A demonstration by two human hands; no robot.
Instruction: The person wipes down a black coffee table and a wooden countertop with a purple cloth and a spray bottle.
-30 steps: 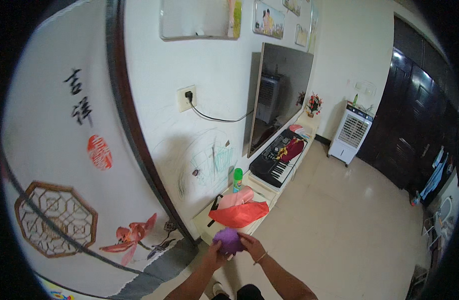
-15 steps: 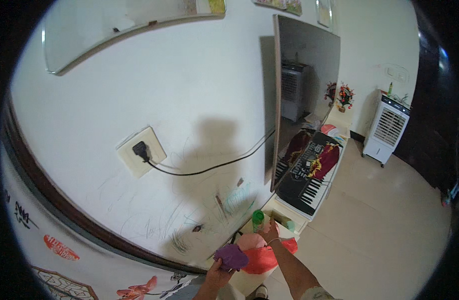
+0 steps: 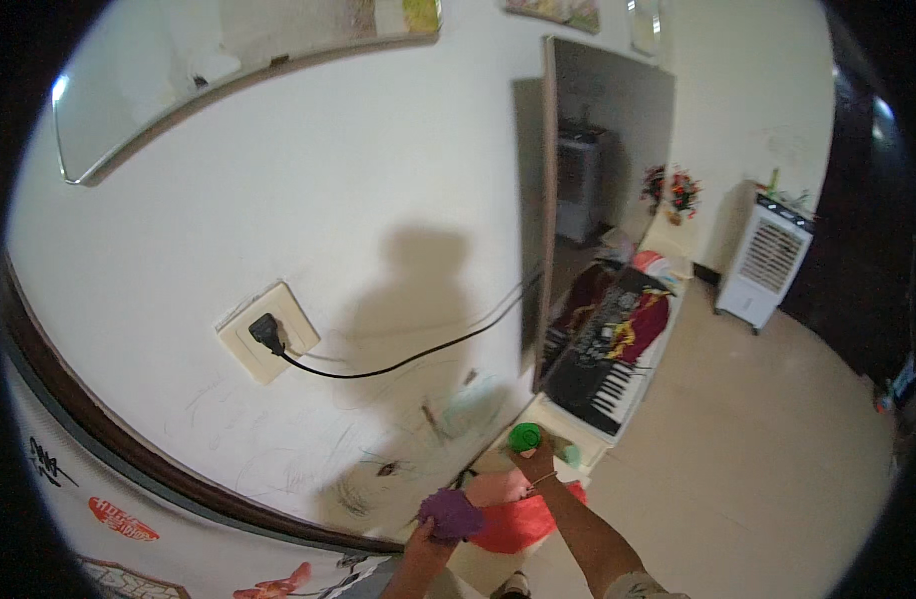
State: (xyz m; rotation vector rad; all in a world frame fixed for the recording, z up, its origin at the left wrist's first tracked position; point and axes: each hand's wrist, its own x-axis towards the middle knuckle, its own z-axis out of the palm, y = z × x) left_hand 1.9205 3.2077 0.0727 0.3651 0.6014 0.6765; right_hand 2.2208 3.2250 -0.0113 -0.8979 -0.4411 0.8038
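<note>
My left hand (image 3: pixel 424 534) is closed on a bunched purple cloth (image 3: pixel 452 515) at the lower middle. Farther right, my right hand (image 3: pixel 535 462) grips a green round container (image 3: pixel 525 436), whose circular end faces up; its exact kind is unclear. Beneath my right wrist, a red cloth (image 3: pixel 513 527) spreads over a low cream cabinet (image 3: pixel 545 415). A pink rounded item (image 3: pixel 495 488), perhaps fabric, lies between the purple cloth and my right forearm. Just right of my right hand sits a small pale green item (image 3: pixel 572 455) in an opening of the cabinet.
An electronic keyboard (image 3: pixel 610 389) with a maroon and gold cloth (image 3: pixel 640 329) rests farther along the cabinet, below a wall-mounted television (image 3: pixel 608 150). A black cord (image 3: pixel 408 364) runs from a wall socket (image 3: pixel 296 321). An air cooler (image 3: pixel 764 262) stands at the far right.
My right hand has tipped the green container, so its round end now shows more. My left hand and the purple cloth have shifted slightly left. The whole view has turned a little.
</note>
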